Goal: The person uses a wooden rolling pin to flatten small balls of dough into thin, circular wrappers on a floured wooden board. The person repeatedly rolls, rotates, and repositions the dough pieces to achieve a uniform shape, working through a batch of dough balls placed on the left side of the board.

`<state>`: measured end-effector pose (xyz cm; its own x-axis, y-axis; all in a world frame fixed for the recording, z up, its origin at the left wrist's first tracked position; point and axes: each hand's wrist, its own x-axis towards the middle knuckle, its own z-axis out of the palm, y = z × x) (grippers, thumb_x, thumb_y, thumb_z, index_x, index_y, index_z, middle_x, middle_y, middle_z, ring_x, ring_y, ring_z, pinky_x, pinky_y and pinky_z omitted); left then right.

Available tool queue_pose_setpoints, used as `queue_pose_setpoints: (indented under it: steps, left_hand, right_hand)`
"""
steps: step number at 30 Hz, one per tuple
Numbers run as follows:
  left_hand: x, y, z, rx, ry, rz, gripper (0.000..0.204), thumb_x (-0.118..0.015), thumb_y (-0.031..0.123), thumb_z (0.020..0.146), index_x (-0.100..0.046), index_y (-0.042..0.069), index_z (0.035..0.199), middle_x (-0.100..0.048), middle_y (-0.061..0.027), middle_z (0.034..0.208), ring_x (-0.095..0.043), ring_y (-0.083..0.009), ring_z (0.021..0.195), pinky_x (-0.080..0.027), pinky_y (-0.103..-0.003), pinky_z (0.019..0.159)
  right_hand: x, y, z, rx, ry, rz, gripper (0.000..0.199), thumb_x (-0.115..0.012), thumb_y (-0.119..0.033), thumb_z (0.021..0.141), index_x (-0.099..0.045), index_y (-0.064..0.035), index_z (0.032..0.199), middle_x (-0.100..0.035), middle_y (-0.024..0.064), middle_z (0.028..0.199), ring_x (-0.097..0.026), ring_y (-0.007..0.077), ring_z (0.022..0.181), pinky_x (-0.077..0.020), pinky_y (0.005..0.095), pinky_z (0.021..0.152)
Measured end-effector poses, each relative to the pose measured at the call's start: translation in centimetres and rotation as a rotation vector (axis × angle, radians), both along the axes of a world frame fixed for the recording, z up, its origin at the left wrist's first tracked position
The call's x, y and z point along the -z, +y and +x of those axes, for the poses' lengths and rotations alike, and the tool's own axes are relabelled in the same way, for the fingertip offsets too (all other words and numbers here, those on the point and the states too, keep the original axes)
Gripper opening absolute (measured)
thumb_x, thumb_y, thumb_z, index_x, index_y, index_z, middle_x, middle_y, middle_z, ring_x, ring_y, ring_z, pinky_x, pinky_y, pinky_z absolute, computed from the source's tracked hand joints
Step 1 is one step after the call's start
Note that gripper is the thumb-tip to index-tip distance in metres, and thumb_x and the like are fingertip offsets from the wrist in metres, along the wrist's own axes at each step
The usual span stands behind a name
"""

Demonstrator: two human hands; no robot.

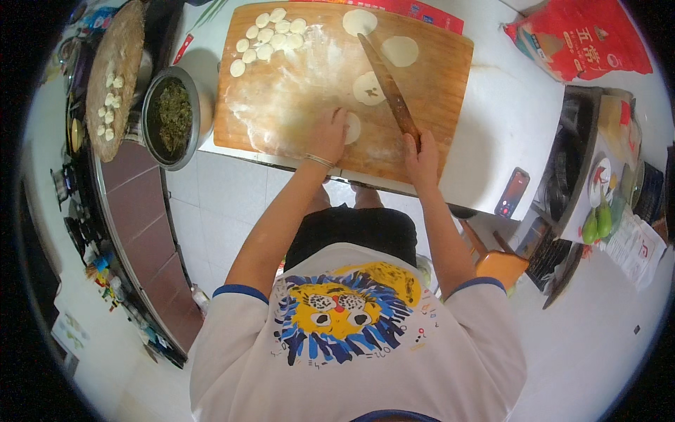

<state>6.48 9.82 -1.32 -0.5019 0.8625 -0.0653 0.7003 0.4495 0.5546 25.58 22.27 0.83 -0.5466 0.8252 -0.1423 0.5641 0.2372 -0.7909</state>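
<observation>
Left hand [329, 133] flat on wooden cutting board [281, 91], fingers spread a bit and pressing edge of small dough disc [353, 128] at near side of board; not gripping, just resting on it. Right hand [420, 156] closed round near end of long wooden rolling pin [389, 88], which runs diagonally away across board, far tip up near top edge. Pin lies partly over a rolled-out wrapper [367, 89] mid-board. Two more flat wrappers [399, 50] beyond, w/ one at top edge. Cluster of small cut dough pieces [264, 39] at far left corner of board; flour dusted over middle. Board sits on white counter [492, 119]. Left of board, touching counter edge, metal bowl [171, 116] w/ dark green chopped filling. Further left, round woven tray [116, 74] carrying a few finished dumplings. Right of board: red bag [583, 39] at far corner, phone [512, 192] near counter's front edge. Well to right, cluttered shelf w/ green fruit [596, 224]. White tiled floor [204, 204] below.
</observation>
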Motion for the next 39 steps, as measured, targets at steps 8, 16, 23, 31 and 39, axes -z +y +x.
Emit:
queue_pose_setpoints:
  steps: [8, 16, 23, 31, 39]
  left_hand:
    - [-3.0, 0.4, -0.5, 0.053, -0.086, -0.198, 0.021, -0.063, 0.015, 0.080, -0.061, 0.002, 0.097, -0.060, -0.0213, 0.099, -0.059, -0.0373, 0.092, -0.049, -0.042, 0.078]
    - [0.7, -4.5, 1.5, -0.336, -0.623, 0.052, 0.036, -0.065, 0.016, 0.083, -0.057, -0.001, 0.114, -0.063, -0.0175, 0.097, -0.063, -0.0249, 0.085, -0.050, -0.036, 0.071]
    - [-2.0, -8.2, 1.3, -0.225, 0.015, 0.052, 0.044, -0.058, 0.018, 0.086, -0.049, 0.001, 0.126, -0.054, -0.0222, 0.120, -0.053, -0.0378, 0.106, -0.042, -0.045, 0.091]
    - [-0.1, -6.9, -2.1, 0.115, 0.179, -0.061, 0.066, -0.047, 0.035, 0.092, -0.024, 0.007, 0.147, -0.023, -0.0182, 0.152, -0.018, -0.0399, 0.140, -0.014, -0.054, 0.112]
    - [-0.1, -8.0, -1.5, 0.155, 0.217, -0.112, 0.066, -0.047, 0.036, 0.091, -0.027, 0.006, 0.146, -0.023, -0.0172, 0.152, -0.019, -0.0400, 0.139, -0.015, -0.053, 0.112]
  right_hand:
    - [-0.1, -0.1, 1.4, 0.011, -0.007, 0.047, 0.030, -0.058, -0.028, 0.092, -0.056, -0.0021, 0.107, -0.059, 0.0175, 0.096, -0.058, 0.0357, 0.087, -0.0466, 0.0409, 0.075]
    - [0.6, 0.1, 2.0, -0.047, -0.076, 0.118, 0.034, -0.061, -0.032, 0.089, -0.057, -0.0052, 0.109, -0.061, 0.0158, 0.098, -0.060, 0.0343, 0.085, -0.0482, 0.0416, 0.072]
    - [-0.7, 0.1, 1.2, -0.385, -0.239, 0.303, 0.036, -0.065, -0.034, 0.083, -0.058, -0.0075, 0.107, -0.061, 0.0127, 0.098, -0.062, 0.0310, 0.088, -0.0510, 0.0400, 0.071]
    - [-1.5, -1.1, -2.0, -0.606, -0.289, 0.416, 0.040, -0.062, -0.038, 0.085, -0.057, -0.0044, 0.107, -0.058, 0.0148, 0.102, -0.059, 0.0336, 0.093, -0.0510, 0.0422, 0.074]
    - [-1.3, 0.0, -2.0, -0.557, -0.272, 0.435, 0.046, -0.065, -0.041, 0.081, -0.055, -0.0029, 0.106, -0.056, 0.0166, 0.101, -0.055, 0.0351, 0.098, -0.0467, 0.0440, 0.081]
